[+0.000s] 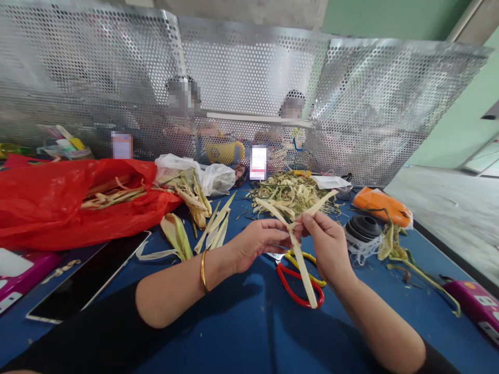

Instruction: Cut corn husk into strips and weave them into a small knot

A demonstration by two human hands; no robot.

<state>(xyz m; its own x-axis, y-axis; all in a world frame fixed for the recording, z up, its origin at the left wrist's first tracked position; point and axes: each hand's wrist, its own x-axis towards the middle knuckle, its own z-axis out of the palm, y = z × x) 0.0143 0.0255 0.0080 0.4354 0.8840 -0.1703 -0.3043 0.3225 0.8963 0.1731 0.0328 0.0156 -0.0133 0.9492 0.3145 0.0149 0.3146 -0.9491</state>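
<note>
My left hand point(259, 244) and my right hand point(325, 244) meet over the blue table point(241, 322), both pinching pale dried leaf strips point(302, 259) that cross in a Y shape. One strip end hangs down toward me, two point away. A gold bangle point(203, 270) circles my left wrist. Under the hands lie red-handled scissors point(298, 288) and a yellow-handled pair point(307, 259).
A red plastic bag point(50, 202) with husks lies left, beside a white bag point(212, 176). Cut strips point(216, 226) and a pile of leaf scraps point(290, 195) sit ahead. A tablet point(88, 280), black tape roll point(364, 227), orange pouch point(382, 205) and pink cases point(477, 306) surround. Two people sit behind the perforated metal screen point(249, 93).
</note>
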